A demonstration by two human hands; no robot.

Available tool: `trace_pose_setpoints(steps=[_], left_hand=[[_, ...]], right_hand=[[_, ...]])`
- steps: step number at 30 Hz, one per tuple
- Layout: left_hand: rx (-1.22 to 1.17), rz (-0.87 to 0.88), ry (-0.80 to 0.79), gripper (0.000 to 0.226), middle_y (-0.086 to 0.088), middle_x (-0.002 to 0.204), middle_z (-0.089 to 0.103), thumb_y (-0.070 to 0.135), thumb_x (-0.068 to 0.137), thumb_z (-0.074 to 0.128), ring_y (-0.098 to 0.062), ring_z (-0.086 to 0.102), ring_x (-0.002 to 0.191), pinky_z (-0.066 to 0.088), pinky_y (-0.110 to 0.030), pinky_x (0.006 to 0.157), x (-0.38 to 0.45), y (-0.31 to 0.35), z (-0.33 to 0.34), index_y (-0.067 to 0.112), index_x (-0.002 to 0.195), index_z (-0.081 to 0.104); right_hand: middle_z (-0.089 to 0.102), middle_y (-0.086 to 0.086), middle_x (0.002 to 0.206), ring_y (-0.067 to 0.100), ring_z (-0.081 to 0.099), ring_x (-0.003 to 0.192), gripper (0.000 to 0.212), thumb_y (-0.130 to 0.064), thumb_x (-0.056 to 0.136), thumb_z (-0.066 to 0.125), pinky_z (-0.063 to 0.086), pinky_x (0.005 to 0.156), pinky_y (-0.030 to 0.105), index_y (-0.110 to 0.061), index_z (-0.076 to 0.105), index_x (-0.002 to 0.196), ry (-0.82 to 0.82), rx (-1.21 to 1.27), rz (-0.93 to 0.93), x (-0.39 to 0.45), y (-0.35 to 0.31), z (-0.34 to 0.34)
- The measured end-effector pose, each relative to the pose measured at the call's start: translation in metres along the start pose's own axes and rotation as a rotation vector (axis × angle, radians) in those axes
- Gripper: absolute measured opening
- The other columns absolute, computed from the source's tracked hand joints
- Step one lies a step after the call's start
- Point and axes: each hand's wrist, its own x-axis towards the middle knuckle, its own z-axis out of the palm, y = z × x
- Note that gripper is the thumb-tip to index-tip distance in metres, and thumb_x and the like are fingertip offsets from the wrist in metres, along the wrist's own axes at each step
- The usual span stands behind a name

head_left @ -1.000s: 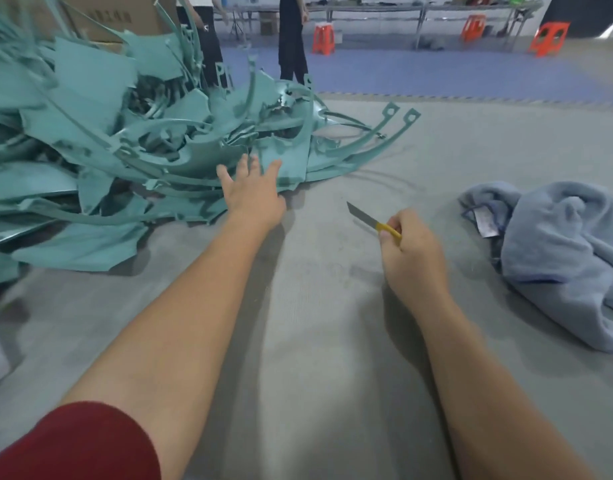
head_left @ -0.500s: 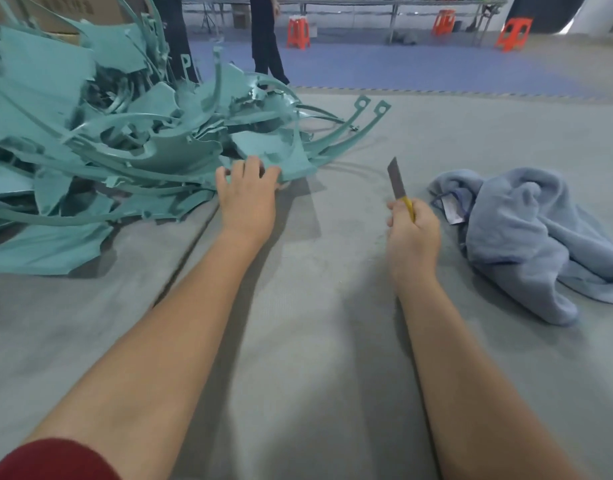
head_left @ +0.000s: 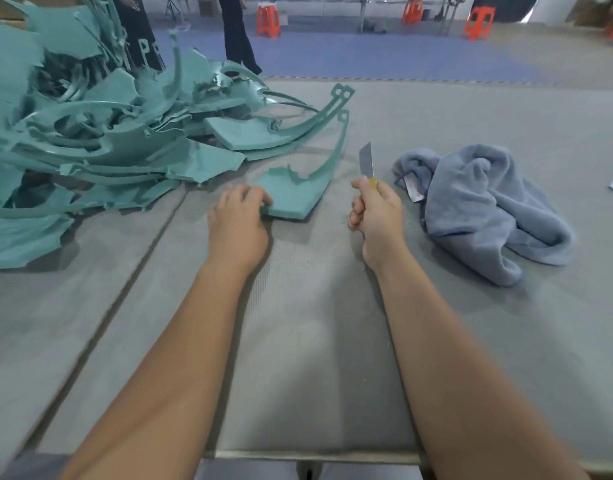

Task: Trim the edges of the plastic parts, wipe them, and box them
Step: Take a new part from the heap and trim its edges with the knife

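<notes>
Parts pile point(head_left: 90, 133) left, towel point(head_left: 488, 209) right — knife point(head_left: 366, 161) between, on table point(head_left: 315, 375).

Matt plastic part point(head_left: 291, 195) — fluffy cloth point(head_left: 488, 209)

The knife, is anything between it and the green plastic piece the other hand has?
Nothing visible. The right hand holds the knife upright, just right of the plastic piece that the left hand grips at its near corner. Only bare table shows between them. The towel lies farther right.
</notes>
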Motion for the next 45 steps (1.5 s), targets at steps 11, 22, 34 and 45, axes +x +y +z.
trace_pose_setpoints(steps=[11, 22, 34, 45], left_hand=[[0.120, -0.149, -0.359, 0.042, -0.014, 0.153, 0.032, 0.033, 0.094, 0.043, -0.036, 0.029, 0.139, 0.027, -0.047, 0.111, 0.046, 0.025, 0.000, 0.035, 0.136, 0.047], [0.114, 0.137, 0.183, 0.041, -0.013, 0.139, 0.044, 0.011, 0.084, 0.054, -0.032, 0.036, 0.131, 0.035, -0.041, 0.104, 0.064, 0.027, -0.020, 0.018, 0.124, 0.057], [0.803, 0.271, -0.416, 0.056, -0.011, 0.125, 0.051, 0.060, 0.096, 0.024, -0.031, 0.052, 0.113, 0.030, -0.053, 0.105, 0.093, 0.019, -0.016, 0.026, 0.126, 0.057], [-0.317, -0.210, -0.226, 0.028, -0.001, 0.070, 0.063, 0.041, 0.090, 0.064, -0.014, 0.052, 0.055, 0.040, -0.027, 0.053, 0.085, 0.006, -0.045, 0.022, 0.076, 0.049]], right_hand=[[0.039, 0.000, 0.057, 0.011, 0.034, 0.045, 0.012, -0.014, 0.097, 0.049, 0.031, 0.045, 0.021, -0.011, 0.051, 0.086, 0.036, 0.016, -0.005, -0.004, -0.002, 0.001], [0.048, -0.013, 0.070, 0.002, 0.046, 0.067, 0.015, -0.020, 0.097, 0.042, 0.033, 0.060, 0.015, -0.024, 0.049, 0.084, 0.333, -0.444, -0.459, -0.012, -0.016, -0.009], [0.064, 0.016, 0.091, 0.037, 0.054, 0.082, 0.019, -0.020, 0.101, 0.034, 0.036, 0.066, 0.040, -0.009, 0.050, 0.103, 0.084, -1.090, -0.339, -0.010, -0.009, -0.007], [0.061, 0.003, 0.084, 0.015, 0.049, 0.078, 0.015, -0.011, 0.094, 0.051, 0.032, 0.070, 0.022, -0.007, 0.065, 0.094, 0.262, -0.669, -0.648, -0.017, -0.015, -0.004]])
